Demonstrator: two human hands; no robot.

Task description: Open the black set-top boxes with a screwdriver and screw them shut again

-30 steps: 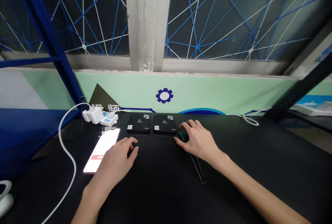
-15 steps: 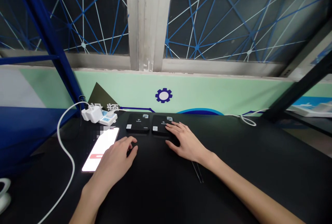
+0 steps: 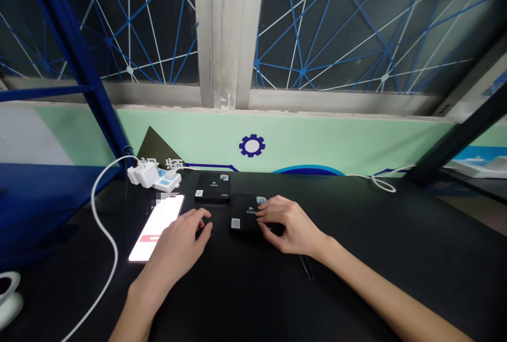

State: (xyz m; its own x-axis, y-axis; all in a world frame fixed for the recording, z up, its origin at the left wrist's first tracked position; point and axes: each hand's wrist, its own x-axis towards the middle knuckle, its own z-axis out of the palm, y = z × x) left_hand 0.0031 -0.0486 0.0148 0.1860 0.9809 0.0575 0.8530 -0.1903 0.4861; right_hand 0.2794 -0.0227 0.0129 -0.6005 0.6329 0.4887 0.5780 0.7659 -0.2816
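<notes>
My right hand (image 3: 288, 226) grips the right edge of a flat black set-top box (image 3: 245, 212), which bears a white label square at its front left corner. The fingers hide part of the box's right side. A second black set-top box (image 3: 213, 188) lies farther back and to the left, apart from both hands. My left hand (image 3: 180, 241) hovers or rests low over the table, fingers loosely curled and the thumb apart, with nothing in it. It partly covers a phone (image 3: 156, 234) with a bright screen. Below my right wrist lie thin metal tweezers (image 3: 306, 268), their upper end hidden.
A white power strip (image 3: 166, 179) with a white plug adapter (image 3: 143, 173) stands at the back left. From it a white cable (image 3: 114, 244) curves down the left side of the black table (image 3: 245, 294). Another white cable (image 3: 382, 183) lies at the back right by the wall.
The right set-top box has slid toward me, out of line with the other one. My right hand has come closer with it, its fingers now bent onto the edge.
</notes>
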